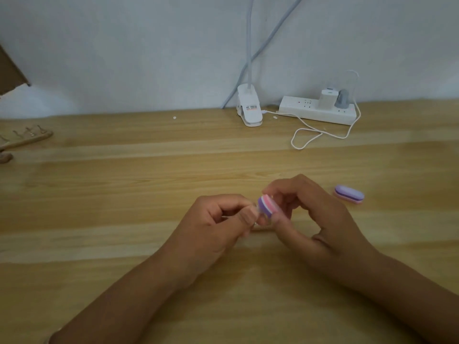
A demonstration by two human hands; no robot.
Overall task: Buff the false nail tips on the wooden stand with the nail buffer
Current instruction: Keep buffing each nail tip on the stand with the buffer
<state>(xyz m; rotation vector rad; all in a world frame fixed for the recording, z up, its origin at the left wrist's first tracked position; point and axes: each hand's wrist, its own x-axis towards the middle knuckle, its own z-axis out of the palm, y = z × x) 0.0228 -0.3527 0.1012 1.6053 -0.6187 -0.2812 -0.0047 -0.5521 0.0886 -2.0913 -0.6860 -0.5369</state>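
Observation:
My right hand [313, 219] grips a small purple, pink and white nail buffer [267, 207] just above the table's middle. My left hand [218, 224] pinches something small against the buffer's left side; it looks like a clear false nail tip [254, 210] on a thin holder, mostly hidden by my fingers and blurred. The wooden stand [27, 139] with several thin metal holders lies at the far left edge of the table, well away from both hands.
A second purple and pink buffer [349, 194] lies on the wooden table [124, 194] right of my hands. At the back stand a white clip lamp base [249, 109], a white power strip [318, 110] with plugs, and a looped white cable [308, 137]. A cardboard box corner [11, 70] shows top left.

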